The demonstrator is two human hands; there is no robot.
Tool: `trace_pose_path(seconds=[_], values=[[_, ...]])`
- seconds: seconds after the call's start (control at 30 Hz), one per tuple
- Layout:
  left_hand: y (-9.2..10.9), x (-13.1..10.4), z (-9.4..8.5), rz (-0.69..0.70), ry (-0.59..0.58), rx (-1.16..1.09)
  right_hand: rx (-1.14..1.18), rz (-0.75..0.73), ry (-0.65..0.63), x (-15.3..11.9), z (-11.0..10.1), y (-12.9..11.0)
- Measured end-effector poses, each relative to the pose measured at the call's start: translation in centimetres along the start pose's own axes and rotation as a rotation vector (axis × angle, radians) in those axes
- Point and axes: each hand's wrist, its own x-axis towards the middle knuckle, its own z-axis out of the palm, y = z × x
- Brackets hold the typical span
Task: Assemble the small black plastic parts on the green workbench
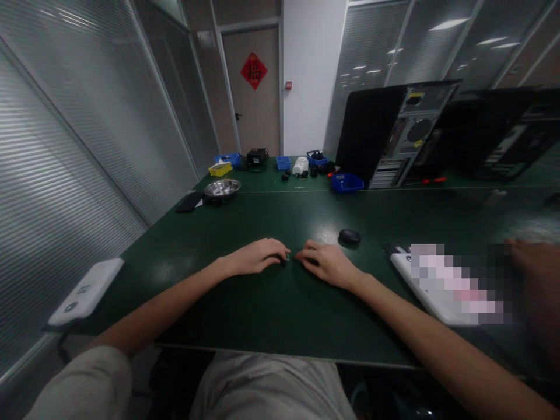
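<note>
Hiding part of a tiny green piece (287,256) in head view: L hand (265,255), fingers bent, piece at its fingertips, btwn the two hands, over dark-green flat tabletop (245,309). Can't tell if pinched or just touched. R hand (326,263) apart from L, narrow gap btwn tips, fingers curled; contents, if any, can't be made out. Pixel patch covers part of white oblong slab (411,283) at R; another person's hand (536,262) blurred, cut off at R edge. Black rounded mouse (350,237) just beyond R hand, nearest obstacle. Well apart, far side: shiny round metal dish (222,188), blue plastic tray (347,184), black boxy PC tower (370,131). Piece's direction + long axis: too small to tell.
</note>
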Motion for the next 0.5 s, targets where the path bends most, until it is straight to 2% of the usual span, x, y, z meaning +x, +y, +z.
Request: trace_pose_path(seconds=[0.17, 0.27, 0.37, 0.43, 0.5], values=[[-0.6, 0.5, 0.2, -0.016, -0.035, 0.019, 0.013, 0.028, 0.012, 0.1, 0.0, 0.0], [-2.0, -1.4, -1.0, -0.086, -0.022, 0.065, 0.016, 0.027, 0.018, 0.1, 0.0, -0.1], [-5.2, -5.9, -3.7, -0.328, 0.076, 0.155, 0.029, 0.020, 0.022, 0.0, 0.0, 0.0], [-7.8, -10.2, -6.1, -0.545, 0.207, 0.268, 0.039, 0.015, 0.026, 0.0, 0.1, 0.0], [-10.2, -14.7, -8.4, -0.737, 0.285, 0.410, 0.048, 0.016, 0.027, 0.1, 0.2, 0.0]])
